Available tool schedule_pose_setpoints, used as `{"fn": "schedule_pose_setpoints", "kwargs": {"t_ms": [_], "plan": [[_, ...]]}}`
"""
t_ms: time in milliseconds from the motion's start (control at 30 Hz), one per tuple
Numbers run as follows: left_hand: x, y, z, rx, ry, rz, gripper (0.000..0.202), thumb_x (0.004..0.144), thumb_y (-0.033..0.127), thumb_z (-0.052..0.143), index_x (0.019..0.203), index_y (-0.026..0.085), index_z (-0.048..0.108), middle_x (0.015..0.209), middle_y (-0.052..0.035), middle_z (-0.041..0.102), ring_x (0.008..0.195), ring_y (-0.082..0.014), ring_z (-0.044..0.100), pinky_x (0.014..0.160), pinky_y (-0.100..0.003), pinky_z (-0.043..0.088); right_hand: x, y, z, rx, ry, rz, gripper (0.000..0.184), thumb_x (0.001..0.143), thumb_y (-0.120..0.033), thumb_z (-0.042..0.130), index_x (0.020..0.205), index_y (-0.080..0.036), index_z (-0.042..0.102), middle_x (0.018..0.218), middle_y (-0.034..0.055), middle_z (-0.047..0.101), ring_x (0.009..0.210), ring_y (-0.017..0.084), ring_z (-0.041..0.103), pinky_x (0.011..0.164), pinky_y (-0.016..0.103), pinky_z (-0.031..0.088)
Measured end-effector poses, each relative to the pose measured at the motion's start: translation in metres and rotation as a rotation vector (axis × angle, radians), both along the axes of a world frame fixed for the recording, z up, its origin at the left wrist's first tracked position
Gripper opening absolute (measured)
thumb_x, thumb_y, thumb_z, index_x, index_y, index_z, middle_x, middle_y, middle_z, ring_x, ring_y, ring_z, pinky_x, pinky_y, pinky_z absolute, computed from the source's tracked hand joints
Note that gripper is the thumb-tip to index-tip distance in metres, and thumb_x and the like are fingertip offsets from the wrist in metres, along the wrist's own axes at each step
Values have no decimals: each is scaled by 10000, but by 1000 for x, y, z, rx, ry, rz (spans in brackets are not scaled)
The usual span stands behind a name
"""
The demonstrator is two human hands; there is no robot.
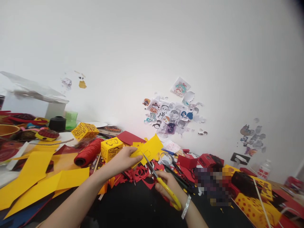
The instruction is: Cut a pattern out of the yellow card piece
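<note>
My left hand [123,161] pinches a yellow paper piece [149,149] and holds it up above the table. My right hand [166,185] grips yellow-handled scissors [163,185], a silver bracelet on its wrist. The blades point up and left, and their tips meet the lower edge of the yellow paper. Red paper cutouts [140,173] lie on the dark table right under both hands.
Yellow paper sheets [35,177] cover the left of the table. A red thread spool [87,152] and yellow patterned boxes [111,148] stand behind my left hand. Red boxes [206,160] and a yellow dotted box [256,209] sit right. Stickers [171,115] dot the white wall.
</note>
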State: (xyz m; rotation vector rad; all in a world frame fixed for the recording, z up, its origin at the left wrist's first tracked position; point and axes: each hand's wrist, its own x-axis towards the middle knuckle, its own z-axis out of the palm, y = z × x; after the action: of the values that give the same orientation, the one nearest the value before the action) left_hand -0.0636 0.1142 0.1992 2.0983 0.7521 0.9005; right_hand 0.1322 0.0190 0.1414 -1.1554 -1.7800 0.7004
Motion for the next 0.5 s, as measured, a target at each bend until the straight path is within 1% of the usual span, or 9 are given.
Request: {"fn": "schedule_pose_setpoints", "kwargs": {"t_ms": [133,333,433,500], "plan": [[1,-1,0,-3,12,7,273,713,413,482,576,199,382,485,84,316,435,-81,295,416,-209,195,1,2,-1,14,-8,10,519,698,-588,564,949,-135,590,593,-35,375,472,67,285,410,191,232],[4,1,-4,56,32,-2,277,720,399,479,564,200,366,519,82,306,467,-85,302,437,-215,225,-1,3,0,81,-46,-12,501,698,-577,568,953,-148,600,668,-5,432,579,113,374,518,227,337],[4,2,-6,38,11,-10,288,719,407,487,563,200,360,516,85,305,457,-81,310,427,-209,232,-2,2,1,65,-42,-25,515,695,-587,564,955,-144,603,661,-9,424,564,108,371,515,226,341],[4,1,-7,-16,-1,-13,288,715,419,495,576,202,365,507,90,315,434,-79,326,411,-203,242,-2,3,0,67,-40,-36,506,687,-578,579,941,-142,612,651,-7,427,579,119,394,529,234,357]]}}
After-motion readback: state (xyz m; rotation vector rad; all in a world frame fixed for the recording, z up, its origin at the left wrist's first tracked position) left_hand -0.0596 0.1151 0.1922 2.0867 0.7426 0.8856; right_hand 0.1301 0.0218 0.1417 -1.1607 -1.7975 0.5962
